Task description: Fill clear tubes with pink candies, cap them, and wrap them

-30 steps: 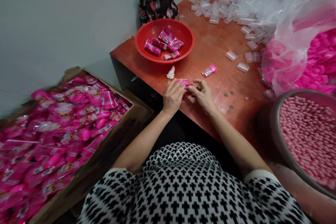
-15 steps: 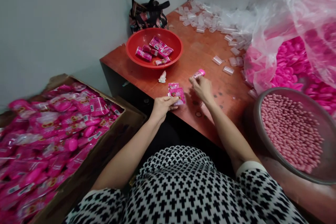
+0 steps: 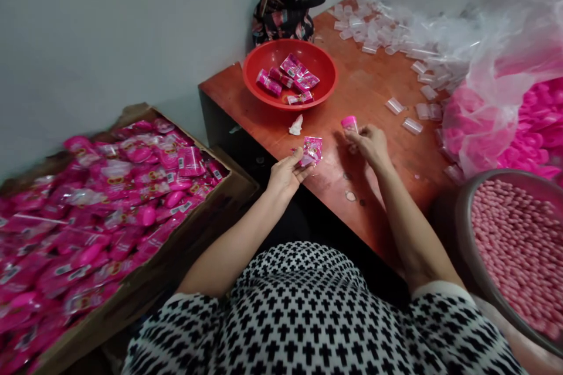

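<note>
My left hand (image 3: pixel 288 173) pinches a small pink printed wrapper (image 3: pixel 311 150) just above the near edge of the red-brown table (image 3: pixel 352 88). My right hand (image 3: pixel 372 143) is closed on a small clear container with a pink cap (image 3: pixel 350 124), held upright over the table. The two hands are apart, the wrapper to the left of the container. A crumpled white scrap (image 3: pixel 296 125) lies on the table just beyond the wrapper.
A red bowl (image 3: pixel 264 64) holds several pink packets. A cardboard box (image 3: pixel 206 211) at left is full of wrapped pink packets. A metal basin (image 3: pixel 466 217) of pink candies sits at right. Pink caps fill a clear plastic bag (image 3: pixel 497 82). Clear empty containers (image 3: pixel 396 106) are scattered; a black handbag (image 3: pixel 284 12) stands behind.
My hands have parted: a second ago both worked the wrapper together. My right hand has taken the pink-capped container off the table and lifted it upright; my left keeps the wrapper.
</note>
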A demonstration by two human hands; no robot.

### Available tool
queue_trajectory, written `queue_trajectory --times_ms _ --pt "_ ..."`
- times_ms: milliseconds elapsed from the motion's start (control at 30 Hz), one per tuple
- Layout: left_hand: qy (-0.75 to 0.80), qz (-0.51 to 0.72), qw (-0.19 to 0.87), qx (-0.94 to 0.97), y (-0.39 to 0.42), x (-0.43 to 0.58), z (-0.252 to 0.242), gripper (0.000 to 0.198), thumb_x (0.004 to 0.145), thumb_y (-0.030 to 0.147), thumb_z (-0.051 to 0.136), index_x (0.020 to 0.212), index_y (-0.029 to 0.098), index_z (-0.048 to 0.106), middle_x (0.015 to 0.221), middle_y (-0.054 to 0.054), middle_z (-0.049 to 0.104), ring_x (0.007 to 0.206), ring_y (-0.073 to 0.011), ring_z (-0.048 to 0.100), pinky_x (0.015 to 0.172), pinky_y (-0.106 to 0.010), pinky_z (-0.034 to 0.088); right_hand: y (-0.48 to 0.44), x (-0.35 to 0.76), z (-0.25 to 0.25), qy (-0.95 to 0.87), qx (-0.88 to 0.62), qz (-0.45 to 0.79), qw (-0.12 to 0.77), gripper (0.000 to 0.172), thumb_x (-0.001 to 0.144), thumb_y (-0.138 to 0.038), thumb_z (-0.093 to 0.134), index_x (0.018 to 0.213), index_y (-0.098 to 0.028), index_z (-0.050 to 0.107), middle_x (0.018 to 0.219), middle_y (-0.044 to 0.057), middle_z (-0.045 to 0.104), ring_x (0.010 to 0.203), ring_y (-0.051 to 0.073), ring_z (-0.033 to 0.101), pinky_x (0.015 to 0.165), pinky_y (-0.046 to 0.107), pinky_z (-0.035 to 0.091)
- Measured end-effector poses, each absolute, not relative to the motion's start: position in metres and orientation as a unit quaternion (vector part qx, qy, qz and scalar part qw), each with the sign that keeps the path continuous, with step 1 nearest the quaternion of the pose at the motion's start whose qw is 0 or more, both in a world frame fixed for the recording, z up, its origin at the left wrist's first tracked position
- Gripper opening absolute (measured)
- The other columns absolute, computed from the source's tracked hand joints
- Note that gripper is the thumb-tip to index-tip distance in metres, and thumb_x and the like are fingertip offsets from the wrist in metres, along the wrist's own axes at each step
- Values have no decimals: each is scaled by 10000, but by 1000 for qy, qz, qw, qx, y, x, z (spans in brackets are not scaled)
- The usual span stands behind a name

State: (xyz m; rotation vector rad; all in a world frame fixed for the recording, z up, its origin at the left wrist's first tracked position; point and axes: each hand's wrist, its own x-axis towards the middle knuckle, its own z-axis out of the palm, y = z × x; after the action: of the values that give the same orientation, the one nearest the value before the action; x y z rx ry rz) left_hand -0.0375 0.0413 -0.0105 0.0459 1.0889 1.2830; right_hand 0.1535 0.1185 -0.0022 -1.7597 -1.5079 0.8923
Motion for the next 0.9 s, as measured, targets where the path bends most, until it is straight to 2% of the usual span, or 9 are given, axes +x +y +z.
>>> queue_trajectory --times_ms 67,200,433,700,900 --pt "466 575 672 -6 43 -38 -12 177 739 225 760 744 113 622 702 -52 687 641 -159 685 652 -269 577 82 145 0 -500 -605 468 407 341 710 -462 691 815 -187 519 523 -20 610 383 123 545 369 207 396" --pt "447 581 680 -29 43 -31 -12 208 725 248 775 755 118 616 717 -57 690 666 -164 687 701 -278 567 12 119 1 -441 -524 588 431 403 673 -468 744 826 -203 481 536 -45 637 340 99 529 314 174 385" --pt "415 608 676 43 33 -11 -7 240 680 233 806 740 110 608 689 -28 670 618 -117 643 662 -248 534 -14 101 -13 -403 -519 581 480 399 724 -475 711 877 -196 472 570 -54 651 380 89 557 331 158 418" --pt "407 578 685 177 26 -5 1 368 597 353 847 720 105 604 637 -18 646 557 -110 616 587 -231 504 -10 105 -15 -377 -473 621 499 402 703 -458 729 845 -205 451 562 -47 659 366 93 557 324 157 402" --pt "399 541 699 243 28 -2 2 427 539 409 862 725 115 616 571 -5 615 477 -99 561 476 -213 442 -12 106 -21 -416 -493 557 522 348 750 -433 698 890 -204 477 636 -56 665 422 81 572 386 171 450"
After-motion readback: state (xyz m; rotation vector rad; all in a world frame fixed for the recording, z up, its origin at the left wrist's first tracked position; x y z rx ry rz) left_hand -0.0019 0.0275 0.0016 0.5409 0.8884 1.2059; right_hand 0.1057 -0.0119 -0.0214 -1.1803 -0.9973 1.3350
